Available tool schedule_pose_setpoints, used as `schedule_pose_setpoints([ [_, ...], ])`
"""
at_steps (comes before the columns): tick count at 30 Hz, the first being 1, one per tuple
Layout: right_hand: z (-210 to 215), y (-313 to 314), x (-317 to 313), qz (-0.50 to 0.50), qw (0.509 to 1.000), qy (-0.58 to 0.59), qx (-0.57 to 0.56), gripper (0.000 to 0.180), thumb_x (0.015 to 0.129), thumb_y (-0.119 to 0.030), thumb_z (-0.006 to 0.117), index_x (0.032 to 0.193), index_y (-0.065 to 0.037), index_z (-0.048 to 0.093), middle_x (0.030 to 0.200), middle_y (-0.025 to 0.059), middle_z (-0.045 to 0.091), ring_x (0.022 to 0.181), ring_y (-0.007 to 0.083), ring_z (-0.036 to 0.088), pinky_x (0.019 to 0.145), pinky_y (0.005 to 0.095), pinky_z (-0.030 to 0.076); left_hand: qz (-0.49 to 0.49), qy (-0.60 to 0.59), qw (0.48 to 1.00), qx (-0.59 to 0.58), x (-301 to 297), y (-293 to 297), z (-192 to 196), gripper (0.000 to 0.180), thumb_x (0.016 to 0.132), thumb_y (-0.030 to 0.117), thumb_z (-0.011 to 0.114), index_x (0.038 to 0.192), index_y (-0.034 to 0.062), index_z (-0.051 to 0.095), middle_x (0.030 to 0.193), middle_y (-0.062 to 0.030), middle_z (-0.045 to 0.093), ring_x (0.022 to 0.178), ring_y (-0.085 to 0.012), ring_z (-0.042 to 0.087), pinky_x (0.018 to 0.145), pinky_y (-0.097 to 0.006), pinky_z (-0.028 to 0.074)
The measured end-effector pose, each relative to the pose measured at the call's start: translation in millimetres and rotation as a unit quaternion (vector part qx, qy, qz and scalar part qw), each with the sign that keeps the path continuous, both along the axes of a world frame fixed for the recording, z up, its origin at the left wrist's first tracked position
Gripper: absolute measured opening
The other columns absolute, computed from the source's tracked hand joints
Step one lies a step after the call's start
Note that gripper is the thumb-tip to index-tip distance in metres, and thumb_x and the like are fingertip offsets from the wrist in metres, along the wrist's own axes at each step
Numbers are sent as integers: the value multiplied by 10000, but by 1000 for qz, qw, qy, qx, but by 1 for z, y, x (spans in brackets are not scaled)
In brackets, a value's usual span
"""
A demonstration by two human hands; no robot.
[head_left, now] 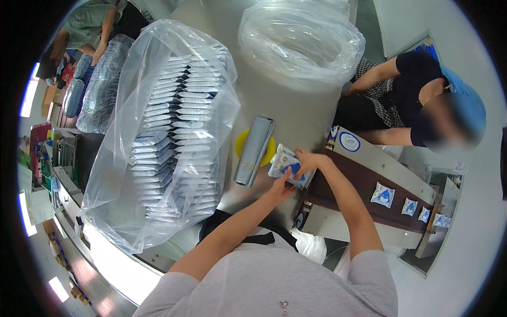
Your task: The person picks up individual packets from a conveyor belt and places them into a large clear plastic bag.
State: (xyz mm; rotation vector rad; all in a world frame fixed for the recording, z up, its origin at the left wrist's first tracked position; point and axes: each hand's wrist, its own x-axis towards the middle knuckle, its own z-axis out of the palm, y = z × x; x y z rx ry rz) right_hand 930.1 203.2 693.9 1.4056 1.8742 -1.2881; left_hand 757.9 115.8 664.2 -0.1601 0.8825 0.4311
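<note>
At the end of the conveyor, my two hands close on white and blue packets [284, 158]. My right hand [310, 160] grips them from the top right, fingers bent over the edge. From below, my left hand [283, 186] pinches the near side, its thumb against the packet face. How many packets lie between my hands is hard to make out. Just left of them a grey plastic roll [255, 150] rests across a yellow disc [271, 150]. Farther left, a large clear plastic bag [119, 190] surrounds two long rows of stacked packets [193, 116].
Packets [382, 195] lie spaced along the brown conveyor belt [356, 193] at right. Beside it sits a co-worker [417, 100] in dark clothing and a blue cap. Clear plastic bags [301, 45] are heaped at the far table end. Another person [87, 26] stands far left by wrapped bundles [105, 84].
</note>
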Motion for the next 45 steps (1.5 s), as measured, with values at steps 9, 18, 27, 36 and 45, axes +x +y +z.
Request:
schedule_pose_setpoints([
  [9,65,-89,-47,-356,882,309,18,846,528,-233,804,1248,3,426,1121,121,543,1073,266,498,934,324,384,-41,-2,980,196,-63,-30,91,511,836,274,652,1262,82,445,1198,-37,502,1086,-183,499,927,-329,399],
  [18,121,-38,-119,-505,708,493,-16,745,546,-89,792,1214,-46,465,925,41,594,845,178,596,747,311,491,-314,628,233,673,-279,88,339,795,660,229,757,1358,176,381,1389,-143,346,1261,-363,356,1046,-449,298],
  [27,209,148,-330,-73,915,147,368,870,549,-398,795,1182,61,415,1003,212,601,955,341,592,844,389,436,-287,783,210,511,-448,183,349,288,776,140,574,1063,123,589,725,-147,638,652,-304,628,604,-406,487],
  [36,131,156,-439,145,851,29,505,858,790,-624,497,1350,-3,306,1276,180,425,1201,305,390,1013,583,228,-141,627,353,680,-443,206,405,292,802,76,564,1091,86,606,693,-99,581,584,-212,552,614,-283,479],
  [45,197,63,-273,-254,715,182,626,199,844,-140,542,1020,-49,560,1065,135,547,1011,306,511,889,415,377,172,549,550,605,-562,138,312,359,958,264,445,1192,3,523,896,-15,567,788,-95,538,692,-230,447],
])
